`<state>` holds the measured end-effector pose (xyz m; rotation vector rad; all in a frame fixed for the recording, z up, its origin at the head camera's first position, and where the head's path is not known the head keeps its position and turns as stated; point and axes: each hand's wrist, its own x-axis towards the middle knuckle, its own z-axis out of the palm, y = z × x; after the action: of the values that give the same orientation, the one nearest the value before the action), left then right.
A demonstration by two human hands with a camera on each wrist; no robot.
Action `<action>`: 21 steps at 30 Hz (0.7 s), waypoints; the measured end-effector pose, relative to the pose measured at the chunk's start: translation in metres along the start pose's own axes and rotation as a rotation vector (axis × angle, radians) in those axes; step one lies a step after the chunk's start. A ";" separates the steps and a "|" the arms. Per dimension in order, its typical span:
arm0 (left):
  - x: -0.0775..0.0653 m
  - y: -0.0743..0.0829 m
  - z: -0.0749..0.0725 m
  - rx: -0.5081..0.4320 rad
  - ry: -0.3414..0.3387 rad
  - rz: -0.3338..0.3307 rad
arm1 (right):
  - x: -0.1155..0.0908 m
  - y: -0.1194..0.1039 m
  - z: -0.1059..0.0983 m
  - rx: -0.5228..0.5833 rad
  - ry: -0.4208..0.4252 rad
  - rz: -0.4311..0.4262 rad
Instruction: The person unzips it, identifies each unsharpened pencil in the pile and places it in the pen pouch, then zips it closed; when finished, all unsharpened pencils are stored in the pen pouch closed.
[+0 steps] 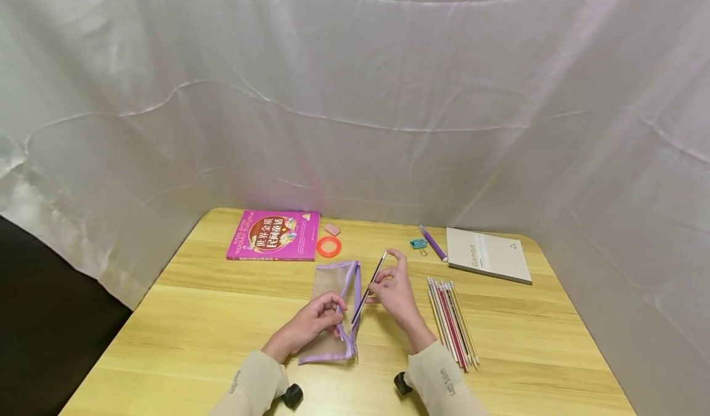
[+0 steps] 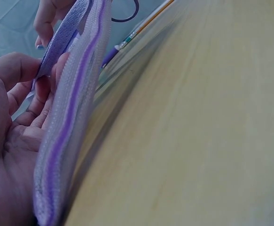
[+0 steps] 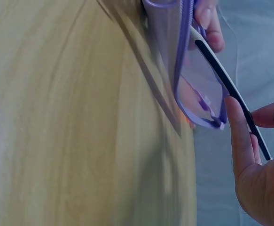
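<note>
My left hand point(image 1: 308, 325) pinches the purple-trimmed edge of a see-through zip pencil pouch point(image 1: 330, 278), and its zip side gapes toward the right. In the left wrist view the thumb and fingers close on the purple trim point(image 2: 64, 49). My right hand point(image 1: 397, 294) holds a black-and-white striped pencil point(image 1: 378, 267) at a slant between thumb and fingers. The pencil's lower end sits at the mouth of the pouch, as the right wrist view also shows, where the dark shaft point(image 3: 227, 84) leans in over the purple rim.
Several pencils point(image 1: 452, 323) lie side by side to the right. Behind are a pink book point(image 1: 272, 236), a pink eraser point(image 1: 331, 228), an orange ring point(image 1: 329, 247), a teal binder clip point(image 1: 418, 244), a purple pen point(image 1: 432, 243) and a notebook point(image 1: 488, 254). Grey curtains surround the wooden table point(image 1: 194, 323).
</note>
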<state>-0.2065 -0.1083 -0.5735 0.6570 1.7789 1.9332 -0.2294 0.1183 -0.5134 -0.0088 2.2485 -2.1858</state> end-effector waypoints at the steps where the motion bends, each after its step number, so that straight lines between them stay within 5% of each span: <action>1: 0.000 0.000 0.000 0.001 0.003 -0.003 | -0.001 0.001 0.001 -0.003 -0.006 -0.001; 12: -0.001 0.001 0.000 0.010 0.010 -0.023 | -0.004 0.004 0.009 -0.039 -0.029 0.027; 21: -0.001 0.000 0.000 0.006 0.011 -0.016 | 0.002 -0.002 -0.007 -0.002 0.010 0.016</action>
<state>-0.2059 -0.1094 -0.5732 0.6333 1.7922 1.9249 -0.2314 0.1248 -0.5112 0.0202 2.2484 -2.1803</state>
